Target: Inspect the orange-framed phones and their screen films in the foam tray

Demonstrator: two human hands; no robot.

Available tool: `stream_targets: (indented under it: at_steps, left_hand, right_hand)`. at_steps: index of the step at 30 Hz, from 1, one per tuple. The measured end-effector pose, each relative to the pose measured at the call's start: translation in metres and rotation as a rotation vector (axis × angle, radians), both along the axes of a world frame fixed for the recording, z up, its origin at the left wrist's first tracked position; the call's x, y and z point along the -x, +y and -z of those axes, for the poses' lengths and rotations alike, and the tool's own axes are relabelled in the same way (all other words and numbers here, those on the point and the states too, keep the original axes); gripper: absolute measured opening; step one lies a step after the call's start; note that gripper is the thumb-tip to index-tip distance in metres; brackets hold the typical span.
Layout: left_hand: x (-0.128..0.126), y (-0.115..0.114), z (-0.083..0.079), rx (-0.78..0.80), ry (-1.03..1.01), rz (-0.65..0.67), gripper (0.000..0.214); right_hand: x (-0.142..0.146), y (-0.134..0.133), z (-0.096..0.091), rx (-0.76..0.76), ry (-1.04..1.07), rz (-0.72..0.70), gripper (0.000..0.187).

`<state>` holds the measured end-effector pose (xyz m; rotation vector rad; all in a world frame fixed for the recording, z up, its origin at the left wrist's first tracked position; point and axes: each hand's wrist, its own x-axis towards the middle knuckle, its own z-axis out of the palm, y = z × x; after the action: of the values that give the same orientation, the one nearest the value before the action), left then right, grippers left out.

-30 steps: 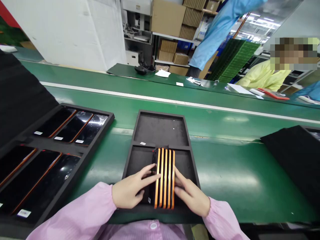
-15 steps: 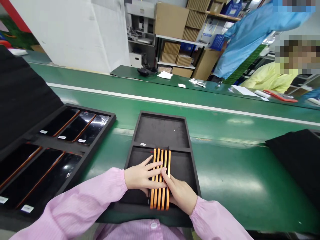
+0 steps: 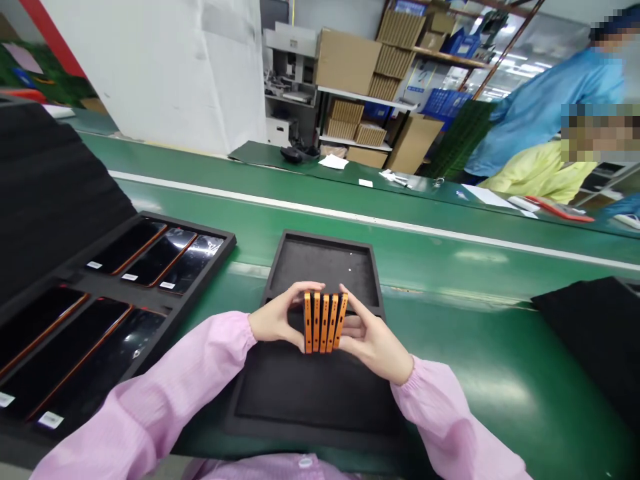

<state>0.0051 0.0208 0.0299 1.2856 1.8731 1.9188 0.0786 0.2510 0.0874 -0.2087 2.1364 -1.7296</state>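
Several orange-edged phones [image 3: 325, 323] stand side by side in a row, held up over the black tray [image 3: 320, 400] with their short ends, ports showing, facing me. My left hand [image 3: 283, 317] is closed on the row's left side, thumb low and fingers over the top corner. From the right, my right hand [image 3: 373, 337] presses the outermost phone, its fingers partly hidden behind the row. The phones fan slightly, with narrow dark gaps between them at the top. Behind them lies the tray's far compartment, holding only tiny white specks.
At left, a black foam tray [image 3: 200, 280] holds several dark-screened phones [image 3: 167, 257] with white labels. A black foam piece [image 3: 595, 333] lies at right on the green bench [image 3: 465, 373]. Across the bench are papers [image 3: 333, 161], a person in yellow [image 3: 545, 170] and another in blue [image 3: 540, 113].
Both hands have lifted the row of phones from the tray's near compartment and tilted it, so the short ends face me. My left hand has shifted from across the top to the left side.
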Motion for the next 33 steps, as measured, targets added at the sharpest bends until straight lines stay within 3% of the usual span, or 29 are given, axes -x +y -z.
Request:
stream_targets:
  at_steps: [4, 7, 10, 14, 17, 20, 23, 27, 30, 33]
  left_hand:
    - [-0.008, 0.008, 0.001, -0.081, -0.029, -0.062, 0.095]
    - [-0.013, 0.015, 0.000, 0.024, 0.116, -0.077, 0.100]
    - [-0.016, 0.020, 0.001, 0.145, 0.223, -0.112, 0.109]
    - [-0.018, 0.027, 0.004, 0.152, 0.253, -0.172, 0.132]
    - [-0.017, 0.028, 0.000, 0.114, 0.193, -0.237, 0.129]
    - [-0.012, 0.026, -0.010, 0.115, 0.157, -0.264, 0.126]
    - [-0.005, 0.026, -0.017, 0.079, 0.181, -0.258, 0.107]
    - [0.002, 0.031, -0.017, -0.033, 0.154, -0.238, 0.095]
    - [0.003, 0.035, -0.016, -0.058, 0.086, -0.250, 0.087]
    - [-0.003, 0.037, -0.016, -0.097, 0.087, -0.282, 0.087]
  right_hand:
    - [0.005, -0.004, -0.008, -0.083, 0.049, -0.001, 0.116]
    - [0.009, -0.006, -0.010, -0.226, 0.128, 0.050, 0.125]
    - [0.012, -0.008, -0.010, -0.321, 0.189, 0.117, 0.114]
    - [0.009, -0.011, -0.006, -0.358, 0.230, 0.133, 0.106]
    - [0.007, -0.012, -0.005, -0.419, 0.292, 0.158, 0.100]
    - [0.013, -0.010, -0.002, -0.492, 0.507, 0.229, 0.079]
    - [0.027, -0.008, 0.009, -0.370, 0.659, 0.186, 0.075]
    - [0.045, -0.010, 0.028, -0.035, 0.555, 0.110, 0.089]
    - [0.049, -0.013, 0.032, -0.016, 0.569, 0.116, 0.104]
    - [0.040, -0.015, 0.026, -0.059, 0.655, 0.059, 0.092]
